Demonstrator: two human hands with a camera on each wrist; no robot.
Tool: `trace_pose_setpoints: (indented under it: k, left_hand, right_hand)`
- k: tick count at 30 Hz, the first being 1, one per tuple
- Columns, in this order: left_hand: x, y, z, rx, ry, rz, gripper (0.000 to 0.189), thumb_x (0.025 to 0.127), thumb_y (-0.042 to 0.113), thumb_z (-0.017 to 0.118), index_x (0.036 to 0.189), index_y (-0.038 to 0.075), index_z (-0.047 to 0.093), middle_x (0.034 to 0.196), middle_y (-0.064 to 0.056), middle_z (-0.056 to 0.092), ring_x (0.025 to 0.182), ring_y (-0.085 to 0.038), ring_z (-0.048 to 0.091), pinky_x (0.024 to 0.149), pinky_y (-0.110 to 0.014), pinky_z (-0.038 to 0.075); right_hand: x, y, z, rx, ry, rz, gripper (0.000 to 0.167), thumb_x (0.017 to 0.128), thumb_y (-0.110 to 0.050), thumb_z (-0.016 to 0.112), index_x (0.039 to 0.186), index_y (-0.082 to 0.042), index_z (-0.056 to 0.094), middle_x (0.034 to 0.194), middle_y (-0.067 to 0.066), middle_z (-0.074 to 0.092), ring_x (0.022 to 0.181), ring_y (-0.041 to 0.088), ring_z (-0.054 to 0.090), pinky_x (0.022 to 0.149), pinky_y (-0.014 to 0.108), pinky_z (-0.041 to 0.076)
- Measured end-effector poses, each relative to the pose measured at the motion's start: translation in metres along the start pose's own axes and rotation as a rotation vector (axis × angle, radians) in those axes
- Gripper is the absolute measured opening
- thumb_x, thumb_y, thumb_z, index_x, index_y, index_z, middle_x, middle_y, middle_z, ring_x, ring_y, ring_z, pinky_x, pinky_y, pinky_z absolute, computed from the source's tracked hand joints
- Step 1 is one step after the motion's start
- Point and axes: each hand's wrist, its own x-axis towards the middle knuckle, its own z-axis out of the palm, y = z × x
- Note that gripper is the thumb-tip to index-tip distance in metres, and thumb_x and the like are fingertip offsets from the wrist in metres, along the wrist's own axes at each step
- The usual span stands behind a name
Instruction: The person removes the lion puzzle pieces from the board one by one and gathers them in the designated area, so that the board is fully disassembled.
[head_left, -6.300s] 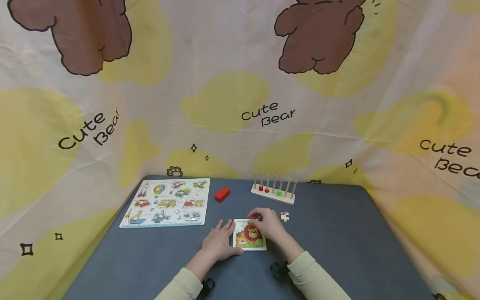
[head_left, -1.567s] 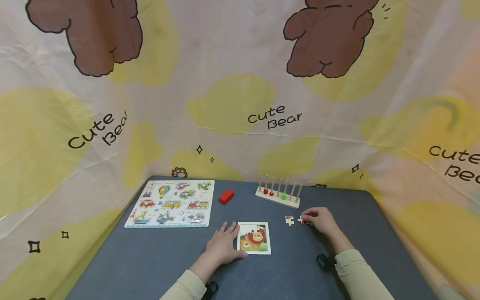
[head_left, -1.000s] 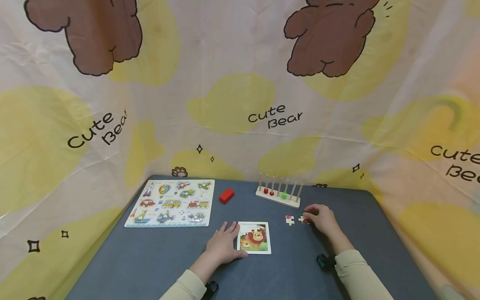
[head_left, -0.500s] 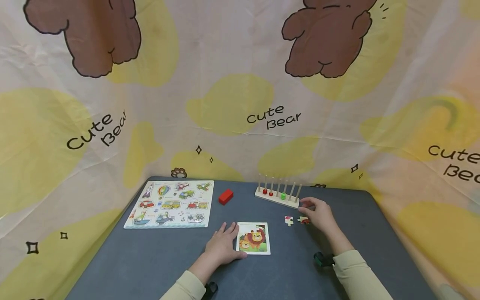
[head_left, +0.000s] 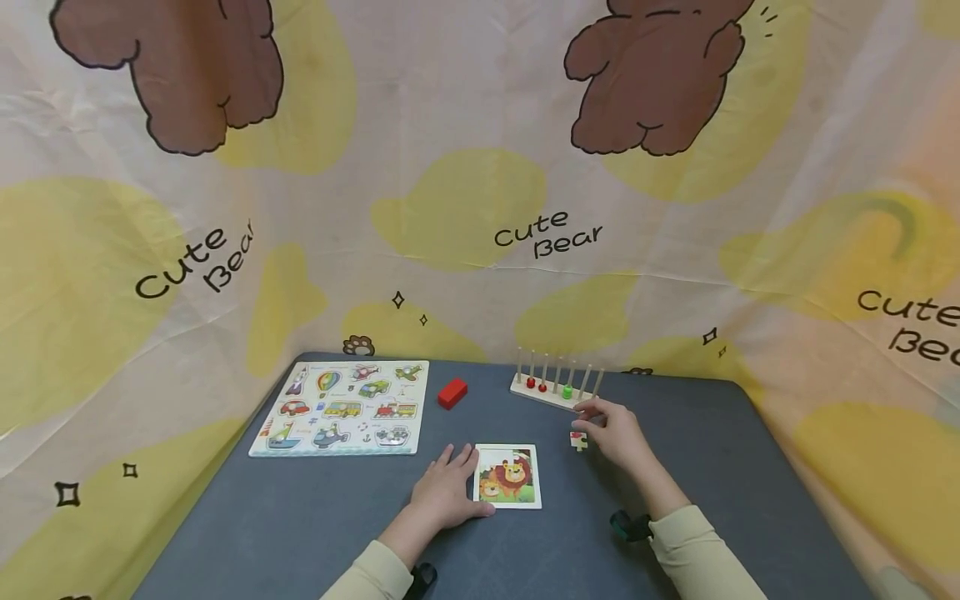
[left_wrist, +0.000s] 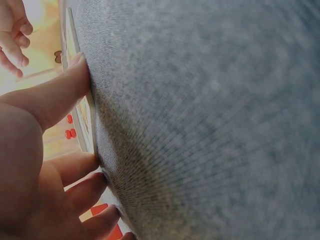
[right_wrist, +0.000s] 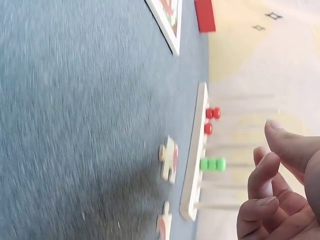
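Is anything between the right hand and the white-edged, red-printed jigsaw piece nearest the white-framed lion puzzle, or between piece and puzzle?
Nothing visible: the right hand hovers beside the jigsaw piece, and only blue-grey tabletop lies between that and the lion puzzle.

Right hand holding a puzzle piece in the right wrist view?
No, the right hand is empty, with two pieces lying on the table.

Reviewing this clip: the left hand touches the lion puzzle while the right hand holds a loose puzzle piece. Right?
Not quite: the right hand holds nothing. The right wrist view shows it empty, with two loose pieces on the table. The left hand does touch the lion puzzle.
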Motion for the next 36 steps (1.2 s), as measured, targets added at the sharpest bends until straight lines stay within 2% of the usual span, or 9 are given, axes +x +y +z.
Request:
trace_pose_setpoints:
  k: [18, 29, 36]
  left_hand:
    - [0.001, 0.001, 0.002, -0.006, 0.002, 0.000, 0.098, 0.076, 0.056, 0.082, 0.154, 0.010, 0.044, 0.161, -0.009, 0.039, 0.153, -0.039, 0.025, 0.119, -0.061, 0.029]
    - [0.001, 0.000, 0.001, 0.006, 0.014, 0.005, 0.098, 0.076, 0.057, 0.082, 0.153, 0.009, 0.045, 0.161, -0.009, 0.040, 0.152, -0.039, 0.025, 0.118, -0.061, 0.029]
    - [0.001, 0.000, 0.001, 0.006, 0.011, 0.007, 0.099, 0.076, 0.058, 0.081, 0.153, 0.009, 0.044, 0.161, -0.009, 0.039, 0.152, -0.039, 0.025, 0.119, -0.061, 0.029]
  right_hand:
    - [-0.009, -0.018, 0.040, 0.041, -0.056, -0.022, 0.025, 0.087, -0.018, 0.079, 0.112, -0.011, 0.075, 0.092, -0.002, 0.071, 0.067, 0.016, 0.055, 0.056, 0.028, 0.049]
    - [-0.012, -0.026, 0.060, 0.066, -0.106, -0.087, 0.016, 0.090, -0.014, 0.076, 0.106, -0.012, 0.077, 0.090, -0.004, 0.072, 0.067, 0.015, 0.054, 0.054, 0.027, 0.047]
    - [-0.009, -0.026, 0.073, 0.052, -0.205, -0.120, 0.014, 0.091, -0.017, 0.076, 0.105, -0.014, 0.078, 0.089, -0.003, 0.071, 0.072, 0.012, 0.056, 0.061, 0.027, 0.048]
